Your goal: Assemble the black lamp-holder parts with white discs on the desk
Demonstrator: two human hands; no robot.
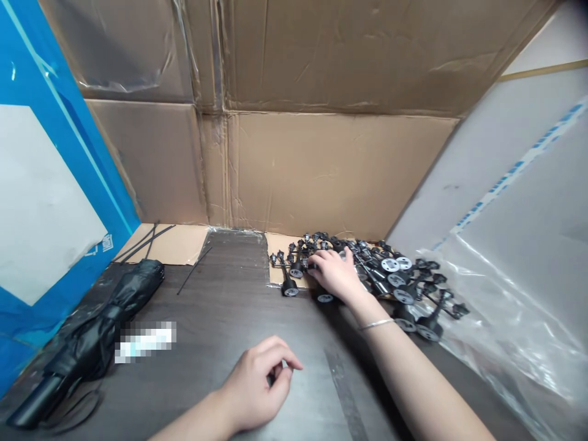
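Note:
My right hand point(334, 272) reaches palm down into a heap of small black model street lamps point(367, 263) with round pale-bottomed bases. Thumb and index finger bend together at its left side around a lamp, mostly hidden by the hand; another finger sticks up. One round base point(325, 298) shows just below the palm. Left of that hand a single model street lamp point(289, 285) lies at the heap's edge. Over the dark tabletop nearer to me, my left hand point(261, 383) is loosely curled with nothing in it, a gap showing between thumb and fingers.
A folded black umbrella point(105, 324) lies at the left, beside a blurred-out patch point(144, 342). Thin black rods point(144, 242) lie behind it. Cardboard point(340, 171) walls the back, a blue panel point(68, 135) the left. Clear plastic sheeting point(505, 318) borders the right.

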